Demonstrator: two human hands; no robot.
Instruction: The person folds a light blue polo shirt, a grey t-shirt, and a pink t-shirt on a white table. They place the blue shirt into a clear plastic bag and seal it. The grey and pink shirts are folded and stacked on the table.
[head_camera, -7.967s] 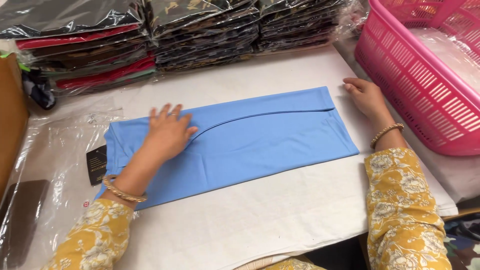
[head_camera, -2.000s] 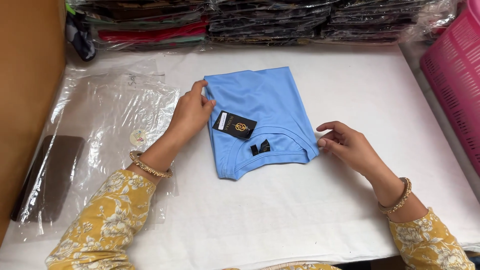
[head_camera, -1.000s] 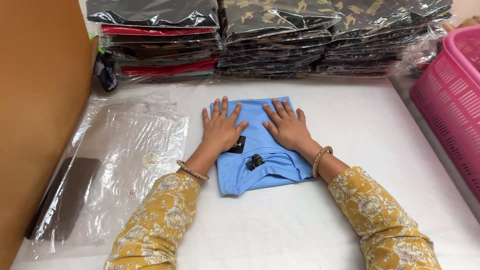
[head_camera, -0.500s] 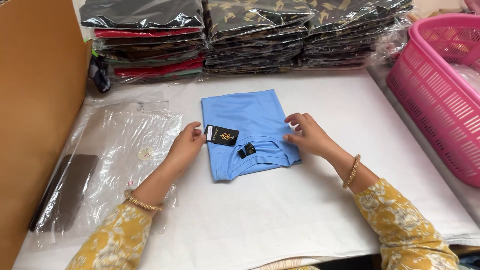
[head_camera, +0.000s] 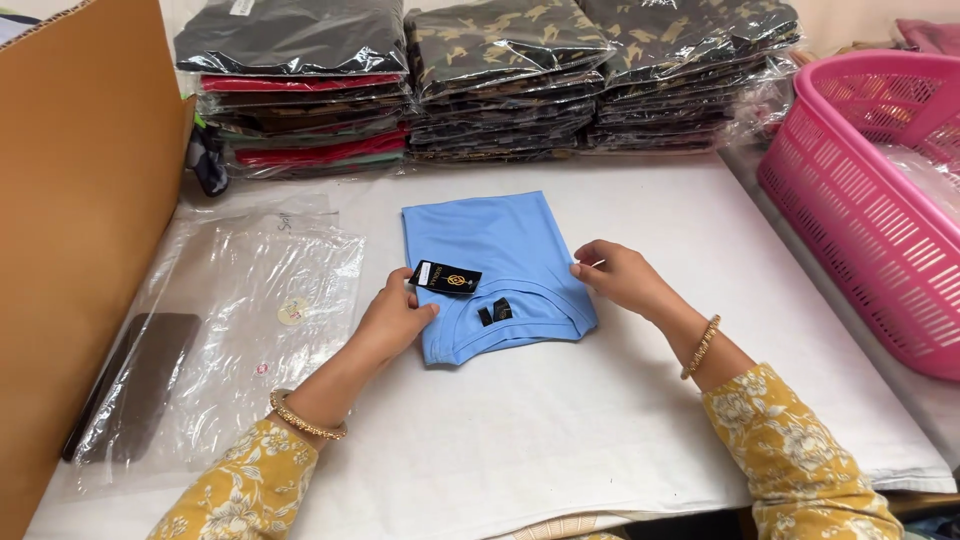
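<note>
A light blue folded T-shirt (head_camera: 490, 250) lies on the white table (head_camera: 560, 440), neckline toward me, with a black hang tag (head_camera: 447, 278) and a small black neck label (head_camera: 495, 311) on it. My left hand (head_camera: 392, 320) grips the shirt's left edge just below the tag. My right hand (head_camera: 617, 276) pinches the shirt's right edge near the collar. Both sleeves are yellow with a floral print, and each wrist has a gold bangle.
Clear plastic bags (head_camera: 240, 330) lie left of the shirt, with a dark flat object (head_camera: 135, 385) under them. A brown cardboard box (head_camera: 70, 230) stands at far left. Stacks of bagged garments (head_camera: 480, 80) line the back. A pink plastic basket (head_camera: 870, 200) stands at right.
The long folded blue cloth became a compact folded square. Both palms pressed it flat a second ago; now the hands have moved out to grip its left and right edges.
</note>
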